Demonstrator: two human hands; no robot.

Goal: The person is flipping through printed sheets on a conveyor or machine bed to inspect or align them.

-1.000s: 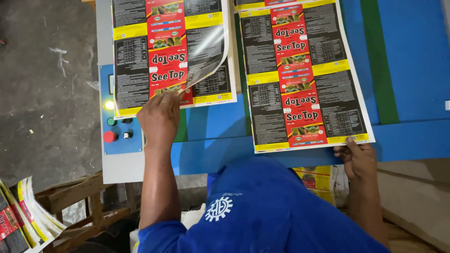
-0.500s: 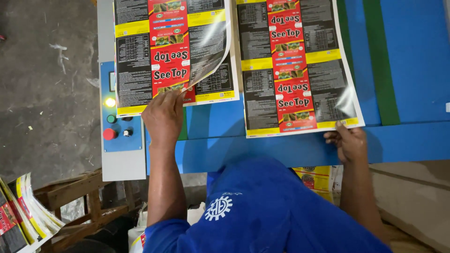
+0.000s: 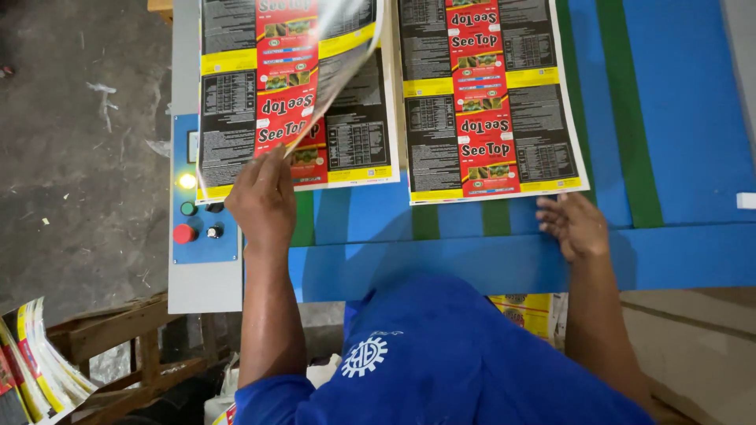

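Lifting the top printed sheet (image 3: 346, 47) off the stack (image 3: 236, 118) at upper left, pinched in my left hand (image 3: 264, 201), while my right hand (image 3: 575, 224), fingers loosely spread, rests by the right sheet (image 3: 488, 102), already flat on the blue table (image 3: 685, 118).

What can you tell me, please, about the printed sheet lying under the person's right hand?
The right-hand printed sheet is a glossy rectangle, seemingly thin film or coated paper. A red band of label panels runs down its middle, flanked by black text blocks and yellow strips, with a white margin. It lies flat on the blue table, over green stripes, its top cut off by the frame. The right hand rests at its near edge by the right corner, fingertips touching or almost touching it. Another sheet lies just left, close alongside.
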